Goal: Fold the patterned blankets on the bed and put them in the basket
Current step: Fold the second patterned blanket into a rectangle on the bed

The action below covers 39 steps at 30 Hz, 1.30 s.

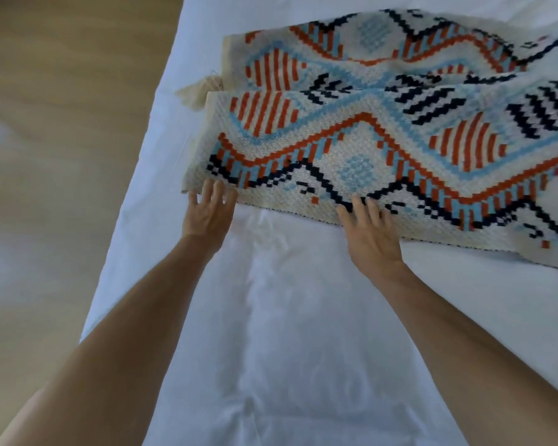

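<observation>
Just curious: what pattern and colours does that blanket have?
Cream patterned blanket with zigzags and diamonds in orange, light blue and navy; seen in the head view.

A cream, orange, blue and navy patterned blanket (pixel 384 130) lies folded over itself on the bed (pixel 287 317).

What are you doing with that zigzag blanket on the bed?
A person is folding a cream knitted blanket with orange, blue and navy zigzags on a bed with a white sheet. It already lies doubled over. The left hand and right hand lie with straight fingers on its near edge, the left at the corner. No basket is in view.
</observation>
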Tool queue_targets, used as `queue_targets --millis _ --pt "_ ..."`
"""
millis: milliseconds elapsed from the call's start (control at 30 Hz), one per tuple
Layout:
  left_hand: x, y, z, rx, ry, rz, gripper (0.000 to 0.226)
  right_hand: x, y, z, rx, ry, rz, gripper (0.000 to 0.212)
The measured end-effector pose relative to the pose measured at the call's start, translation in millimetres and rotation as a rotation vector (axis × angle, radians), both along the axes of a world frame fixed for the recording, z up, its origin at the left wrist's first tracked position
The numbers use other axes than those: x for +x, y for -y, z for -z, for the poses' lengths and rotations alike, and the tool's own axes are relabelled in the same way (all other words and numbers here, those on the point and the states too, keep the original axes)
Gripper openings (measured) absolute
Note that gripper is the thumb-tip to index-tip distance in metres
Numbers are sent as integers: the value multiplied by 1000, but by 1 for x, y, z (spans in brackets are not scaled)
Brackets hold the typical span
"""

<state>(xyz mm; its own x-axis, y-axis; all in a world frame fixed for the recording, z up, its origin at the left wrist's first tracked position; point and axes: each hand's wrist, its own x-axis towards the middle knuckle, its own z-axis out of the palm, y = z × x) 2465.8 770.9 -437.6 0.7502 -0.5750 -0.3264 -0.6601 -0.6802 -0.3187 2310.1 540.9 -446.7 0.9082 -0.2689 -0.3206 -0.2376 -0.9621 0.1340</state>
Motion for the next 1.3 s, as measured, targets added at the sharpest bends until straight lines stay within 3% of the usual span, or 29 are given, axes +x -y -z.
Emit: queue_targets --millis 100,200,300,600,1067,1300 --pt "23 -4 15 -68 103 67 88 11 2 17 -45 76 19 68" --pt "41 -5 21 -211 157 115 65 13 6 28 -58 183 -12 53" --pt "50 -1 11 -271 155 159 55 14 8 27 -78 294 -57 43" --pt "-3 -51 2 -371 -45 258 50 -39 -14 -12 6 326 -95 38" --pt "-148 -153 -22 -217 -201 159 64 -179 -100 -34 109 227 -120 52" --pt "-187 -180 -26 -176 -204 135 59 -221 -124 -30 121 216 -117 46"
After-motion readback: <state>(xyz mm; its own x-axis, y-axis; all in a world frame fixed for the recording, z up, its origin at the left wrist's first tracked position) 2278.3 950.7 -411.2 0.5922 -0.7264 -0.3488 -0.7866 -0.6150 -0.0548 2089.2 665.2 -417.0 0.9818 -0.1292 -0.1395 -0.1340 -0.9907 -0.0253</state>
